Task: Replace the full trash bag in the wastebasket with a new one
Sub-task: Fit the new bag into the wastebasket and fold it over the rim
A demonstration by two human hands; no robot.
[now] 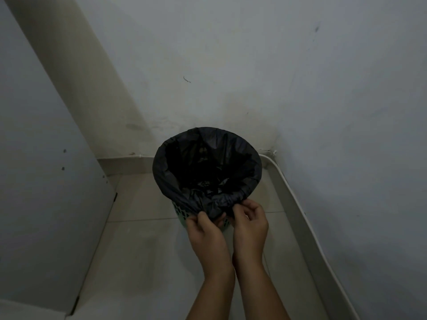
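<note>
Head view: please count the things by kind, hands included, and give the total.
Hands: 2, left hand and right hand, both pinching the bag at the near rim
Black bag: 1, lining the basket
Green basket: 1
White cable: 1, along the wall
Total: 5

I see a pale beige tiled floor (pixel 143 255) carrying a green perforated plastic wastebasket (pixel 184 214) toward twelve o'clock, in the corner.

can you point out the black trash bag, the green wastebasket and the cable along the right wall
black trash bag (pixel 161 165): head view, on the bag's left rim, folded over the basket.
green wastebasket (pixel 182 215): head view, on the perforated wall below the bag's edge.
cable (pixel 284 181): head view, on the white run beside the skirting.
</note>
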